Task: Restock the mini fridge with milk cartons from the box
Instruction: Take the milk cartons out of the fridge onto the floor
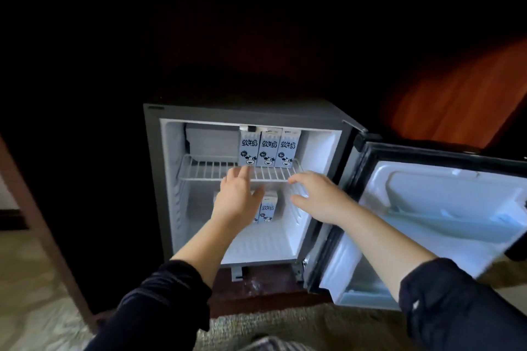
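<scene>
Milk cartons stood in the mini fridge (322, 151), whose door (445, 208) hung open past the right hand. Three cartons (267, 151) stood side by side, touching, at the back of the wire shelf (211, 172), just past the left fingertips (243, 171). One more carton (268, 209) stood on the fridge floor, right beside the left thumb, and another seemed to hide behind the left hand (238, 199).

The left hand's fingers were spread and flat and held nothing; one fingertip was at the bottom of the nearest shelf carton, though a real touch could not be told. The right hand (319, 196) was open too, fingers loosely curled and empty, near the shelf's front edge.

Each carton looked like a small paper box, likely light but full, so a hard squeeze could dent it. The sides looked smooth and maybe slippery. Holding the two wide sides around the middle, thumb on one side and fingers on the other, seemed best.

No box was in view.
</scene>
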Demonstrator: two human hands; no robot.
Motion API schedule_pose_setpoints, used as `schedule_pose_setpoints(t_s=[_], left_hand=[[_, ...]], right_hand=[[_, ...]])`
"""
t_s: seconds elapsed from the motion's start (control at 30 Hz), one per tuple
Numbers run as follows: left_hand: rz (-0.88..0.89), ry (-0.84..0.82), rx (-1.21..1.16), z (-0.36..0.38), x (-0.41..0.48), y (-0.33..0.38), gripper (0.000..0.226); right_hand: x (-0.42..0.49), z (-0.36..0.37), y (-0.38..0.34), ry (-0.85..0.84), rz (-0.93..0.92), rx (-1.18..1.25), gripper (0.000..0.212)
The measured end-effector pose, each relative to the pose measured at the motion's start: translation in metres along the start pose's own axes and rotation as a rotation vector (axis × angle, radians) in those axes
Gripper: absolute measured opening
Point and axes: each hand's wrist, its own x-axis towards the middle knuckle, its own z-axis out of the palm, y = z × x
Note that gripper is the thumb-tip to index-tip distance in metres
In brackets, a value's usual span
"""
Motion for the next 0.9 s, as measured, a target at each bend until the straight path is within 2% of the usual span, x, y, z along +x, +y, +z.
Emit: schedule_pose_setpoints(t_s=[0.3,0.47,0.67,0.77,0.9], left_hand=[[0.024,0.109,-0.034,0.015,0.095,-0.023,0.065],[0.063,0.195,0.093,0.018,0.132,-0.023,0.056],[0.126,0.229,0.179,0.031,0.146,-0.032,0.058],[0.159,0.306,0.126,0.032,0.147,-0.033,0.058],[0.308,0.29,-0.086,0.035,0.136,-0.038,0.067]], right_hand=[[0.085,0.023,0.01,0.132,-0.083,-0.222,0.066],[0.128,0.027,0.015,0.363,-0.107,-0.268,0.068],[0.157,0.033,0.02,0.444,-0.097,-0.423,0.062],[0.155,0.04,0.022,0.492,-0.111,-0.437,0.067],[0.142,0.047,0.027,0.614,-0.162,-0.436,0.073]])
